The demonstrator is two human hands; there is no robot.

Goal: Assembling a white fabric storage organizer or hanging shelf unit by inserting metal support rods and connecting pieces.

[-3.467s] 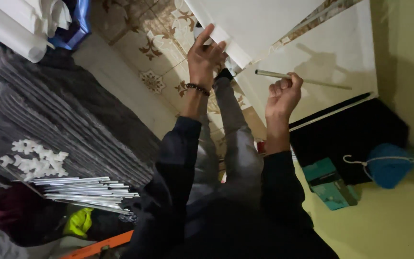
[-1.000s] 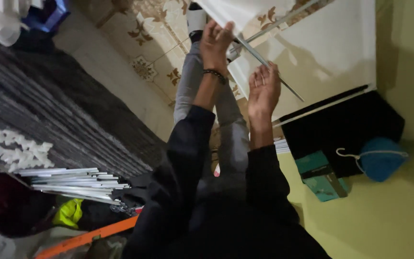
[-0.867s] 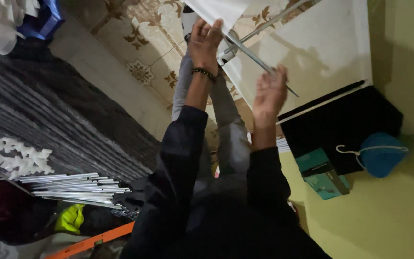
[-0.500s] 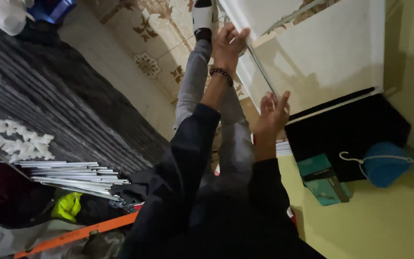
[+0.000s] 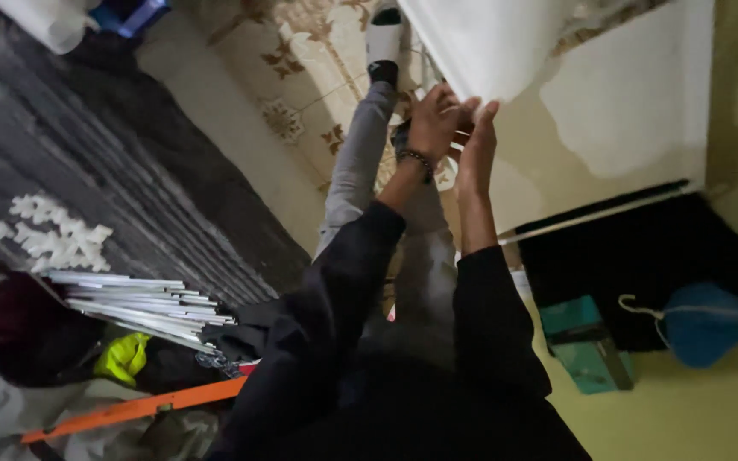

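I sit on the floor with my legs in grey trousers [image 5: 360, 162] stretched out and a white sock [image 5: 383, 41] at the far end. My left hand [image 5: 431, 124], with a bead bracelet on its wrist, curls its fingers at the lower corner of a large white sheet [image 5: 489, 43]. Pressed against it is my right hand [image 5: 477, 145], fingers straight, fingertips touching the sheet's edge. The thin rod seen before is not visible.
A bundle of thin white rods [image 5: 143, 303] lies at the left on a dark striped rug [image 5: 87, 171] with white cut-out shapes [image 5: 53, 235]. A black box [image 5: 642, 256], a teal box [image 5: 587, 341] and a blue pouch [image 5: 706, 320] sit at the right. An orange bar [image 5: 130, 408] lies near me.
My hands have come together at the sheet's corner. The thin rod that stretched between them is no longer visible. The view has tilted.
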